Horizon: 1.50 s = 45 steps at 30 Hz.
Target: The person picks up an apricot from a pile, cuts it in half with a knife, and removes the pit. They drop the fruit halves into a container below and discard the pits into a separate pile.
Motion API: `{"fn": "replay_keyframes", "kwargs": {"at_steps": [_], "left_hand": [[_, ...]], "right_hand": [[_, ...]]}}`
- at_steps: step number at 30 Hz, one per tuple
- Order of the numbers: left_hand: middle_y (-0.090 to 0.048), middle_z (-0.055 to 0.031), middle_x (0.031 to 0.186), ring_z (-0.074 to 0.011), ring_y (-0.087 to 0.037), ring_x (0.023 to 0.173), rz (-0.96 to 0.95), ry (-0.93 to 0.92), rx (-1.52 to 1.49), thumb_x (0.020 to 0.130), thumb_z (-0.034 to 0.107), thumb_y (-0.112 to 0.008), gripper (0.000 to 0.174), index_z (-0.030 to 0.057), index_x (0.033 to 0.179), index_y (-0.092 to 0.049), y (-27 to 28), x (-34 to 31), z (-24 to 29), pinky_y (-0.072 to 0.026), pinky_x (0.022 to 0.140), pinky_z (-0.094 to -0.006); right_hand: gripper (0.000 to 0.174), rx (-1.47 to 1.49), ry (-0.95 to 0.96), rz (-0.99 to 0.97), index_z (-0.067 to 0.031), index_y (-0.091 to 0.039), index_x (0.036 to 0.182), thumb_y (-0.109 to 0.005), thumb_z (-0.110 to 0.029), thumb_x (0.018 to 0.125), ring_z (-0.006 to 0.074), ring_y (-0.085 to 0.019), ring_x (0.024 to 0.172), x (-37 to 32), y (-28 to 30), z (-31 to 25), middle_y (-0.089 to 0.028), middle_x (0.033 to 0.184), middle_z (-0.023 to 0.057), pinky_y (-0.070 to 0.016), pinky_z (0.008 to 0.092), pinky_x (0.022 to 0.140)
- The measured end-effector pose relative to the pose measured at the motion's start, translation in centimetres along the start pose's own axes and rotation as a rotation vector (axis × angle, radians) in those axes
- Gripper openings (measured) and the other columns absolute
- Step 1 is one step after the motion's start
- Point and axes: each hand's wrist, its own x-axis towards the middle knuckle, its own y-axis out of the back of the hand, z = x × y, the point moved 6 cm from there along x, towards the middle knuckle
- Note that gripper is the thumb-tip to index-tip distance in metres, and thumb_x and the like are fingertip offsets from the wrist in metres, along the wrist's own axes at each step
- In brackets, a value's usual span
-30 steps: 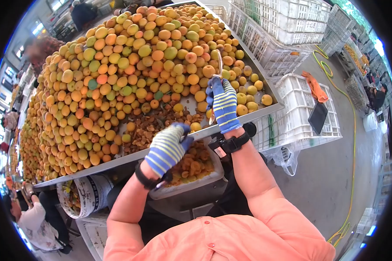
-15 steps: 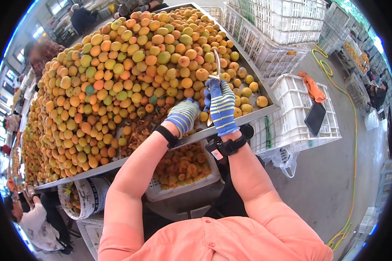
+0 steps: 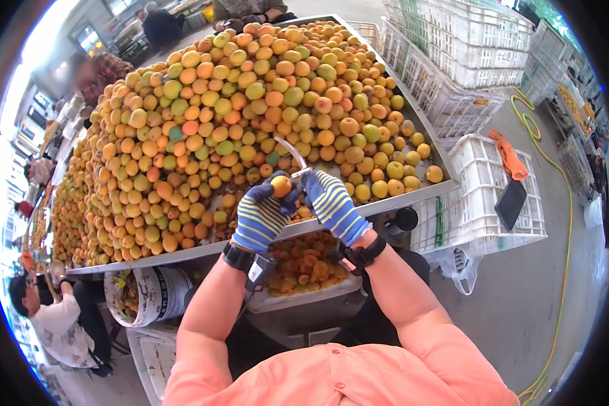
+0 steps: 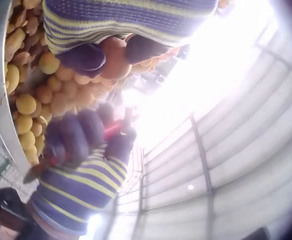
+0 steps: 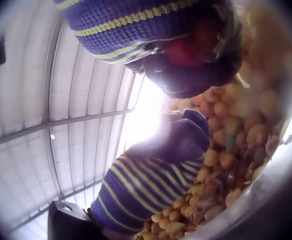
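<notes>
Fruit (image 3: 281, 187) is hanging above the table's (image 3: 423, 194) front edge — left hand (image 3: 258, 218) curling round it, right hand (image 3: 336, 206) gripping the curved tool (image 3: 292, 152); careful work is demanding steady pinching, fingertips clear of metal.

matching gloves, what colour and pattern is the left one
Left glove: blue with pale yellow stripes, best seen in the head view.

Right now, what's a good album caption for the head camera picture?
Left hand holds one fruit, right hand grips a curved tool, before a big orangey heap.
</notes>
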Motion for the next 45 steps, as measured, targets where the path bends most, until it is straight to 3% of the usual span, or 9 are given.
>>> {"fn": "replay_keyframes", "kwargs": {"at_steps": [13,25,31,35,36,39,40,43,45], "left_hand": [[-0.062,-0.0155,0.111,-0.026,-0.064,0.097,0.101,-0.101,0.072,0.093,0.026,-0.056,0.034,0.005,0.119,-0.054,2.9,-1.3,0.1,-0.0533,0.084,-0.0414],[-0.061,-0.0117,0.11,-0.0232,-0.063,0.099,0.104,-0.156,0.144,0.093,0.025,-0.054,0.031,0.0056,0.116,-0.052,2.3,-1.1,0.2,-0.0526,0.085,-0.0356],[-0.061,-0.004,0.097,-0.011,-0.059,0.08,0.301,-0.285,0.626,0.092,0.026,-0.056,0.028,0.0112,0.115,-0.048,2.4,-1.5,0.9,-0.0503,0.07,-0.0245],[-0.058,0.0014,0.088,-0.006,-0.052,0.071,0.325,-0.315,0.595,0.092,0.026,-0.057,0.026,0.0133,0.113,-0.049,3.8,-1.0,0.6,-0.0418,0.059,-0.0199],[-0.056,0.0012,0.09,-0.0075,-0.053,0.072,0.336,-0.301,0.658,0.092,0.025,-0.056,0.026,0.0127,0.114,-0.049,3.6,-1.1,1.0,-0.045,0.063,-0.0217],[-0.055,0.0004,0.093,-0.0087,-0.054,0.075,0.312,-0.452,0.763,0.092,0.023,-0.055,0.027,0.0119,0.115,-0.048,1.7,-1.7,1.6,-0.0465,0.068,-0.0242],[-0.056,-0.0025,0.097,-0.0115,-0.056,0.08,0.269,-0.421,0.742,0.091,0.022,-0.057,0.03,0.0103,0.117,-0.048,1.8,-1.7,1.7,-0.0487,0.074,-0.028],[-0.057,-0.0054,0.099,-0.0161,-0.059,0.085,0.153,-0.329,0.41,0.09,0.022,-0.06,0.034,0.0091,0.118,-0.046,-0.1,-2.2,2.0,-0.0503,0.082,-0.0331],[-0.063,-0.0099,0.101,-0.0247,-0.063,0.09,0.118,-0.306,0.047,0.088,0.018,-0.061,0.032,0.0069,0.117,-0.054,2.6,-1.0,2.7,-0.0517,0.085,-0.0379]], "right_hand": [[0.025,-0.383,0.236,0.14,0.0013,-0.06,0.09,-0.054,-0.023,0.093,0.0377,-0.06,0.065,-1.7,-2.4,-0.5,-0.061,0.068,0.0211,-0.0463,0.0441,0.056],[0.031,-0.577,0.226,0.123,-0.0003,-0.055,0.087,-0.051,-0.03,0.095,0.0365,-0.059,0.057,-1.5,-3.2,-0.9,-0.058,0.061,0.0189,-0.0448,0.0438,0.049],[0.03,-0.728,0.194,0.091,-0.0003,-0.053,0.089,-0.049,-0.029,0.095,0.0368,-0.06,0.057,-1.9,-4.1,-0.8,-0.059,0.061,0.0186,-0.0453,0.0441,0.05],[0.029,-0.452,0.158,0.128,-0.0008,-0.056,0.087,-0.049,-0.028,0.095,0.0389,-0.059,0.058,-1.5,-4.9,1.0,-0.058,0.064,0.0241,-0.0456,0.0458,0.052],[0.031,-0.285,0.254,0.188,-0.0064,-0.055,0.081,-0.049,-0.032,0.096,0.0294,-0.054,0.045,-0.9,-5.3,1.4,-0.057,0.058,0.014,-0.0419,0.0397,0.043],[0.034,0.861,-0.783,-0.236,-0.0134,-0.051,0.077,-0.045,-0.04,0.098,0.0128,-0.039,0.036,-2.6,-6.8,2.6,-0.047,0.054,-0.0028,-0.031,0.0278,0.035],[0.037,0.984,-0.904,-0.352,-0.0182,-0.046,0.076,-0.042,-0.047,0.098,0.0024,-0.026,0.039,-3.4,-6.9,1.2,-0.033,0.055,-0.0121,-0.0206,0.0192,0.036],[0.04,1.374,-0.837,-0.696,-0.0172,-0.044,0.076,-0.042,-0.052,0.096,0.0033,-0.027,0.038,-3.2,-7.1,0.5,-0.031,0.054,-0.0111,-0.0203,0.0198,0.036],[0.041,1.278,-0.733,-0.675,-0.0158,-0.047,0.079,-0.045,-0.053,0.095,0.003,-0.026,0.039,-3.4,-6.6,-1.6,-0.03,0.055,-0.0109,-0.0205,0.0195,0.036]]}}
